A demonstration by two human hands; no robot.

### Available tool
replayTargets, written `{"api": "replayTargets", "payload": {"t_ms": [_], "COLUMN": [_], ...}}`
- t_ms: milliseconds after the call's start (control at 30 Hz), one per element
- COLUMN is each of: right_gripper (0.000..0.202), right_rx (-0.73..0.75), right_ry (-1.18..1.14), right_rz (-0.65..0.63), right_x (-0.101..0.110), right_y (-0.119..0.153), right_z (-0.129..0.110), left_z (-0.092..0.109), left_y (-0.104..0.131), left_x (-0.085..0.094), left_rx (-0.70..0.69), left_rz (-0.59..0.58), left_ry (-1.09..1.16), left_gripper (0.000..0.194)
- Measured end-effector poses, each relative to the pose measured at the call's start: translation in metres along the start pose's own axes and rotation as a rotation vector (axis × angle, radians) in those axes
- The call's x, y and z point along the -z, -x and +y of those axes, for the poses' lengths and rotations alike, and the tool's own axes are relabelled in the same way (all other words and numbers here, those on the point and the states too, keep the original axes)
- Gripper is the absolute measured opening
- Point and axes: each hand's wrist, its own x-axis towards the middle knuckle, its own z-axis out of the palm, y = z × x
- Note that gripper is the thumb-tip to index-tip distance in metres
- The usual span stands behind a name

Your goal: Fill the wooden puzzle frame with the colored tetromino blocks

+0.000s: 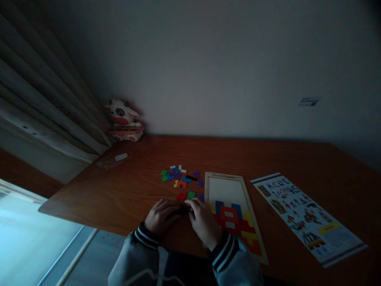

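Close together at the table's front edge are my left hand (163, 215) and my right hand (204, 221). Between their fingertips is something dark, too small and dim to make out; the fingers of both are closed around that spot. Just beyond them lie a red piece (181, 196) and a green piece (191, 195). Several more coloured pieces are scattered behind, among them an orange one (181, 184) and a black one (191, 178). Beside my right hand is a wooden frame tray (248, 190), its lower part filled with red, blue and yellow pieces.
A printed pattern sheet (309, 218) lies right of the tray on the brown table (125, 198). A cow-shaped toy (123, 121) stands at the back left, with a clear plastic bag (111, 161) in front of it. A curtain (44, 87) hangs at the left.
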Motion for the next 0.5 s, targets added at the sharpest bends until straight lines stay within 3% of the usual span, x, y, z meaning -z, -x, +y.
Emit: {"api": "replayTargets", "payload": {"t_ms": [333, 500], "right_gripper": [0.035, 0.032], "right_rx": [-0.012, 0.037], "right_ry": [0.092, 0.056], "right_rz": [0.060, 0.027], "right_x": [0.0009, 0.0013], "right_y": [0.0044, 0.0057], "right_z": [-0.0016, -0.0065], "left_z": [0.0030, 0.0072], "left_y": [-0.0029, -0.0056], "left_x": [-0.0031, -0.0033], "left_rx": [0.067, 0.071], "left_rz": [0.000, 0.017], "left_ry": [-0.012, -0.011], "left_gripper": [0.025, 0.028]}}
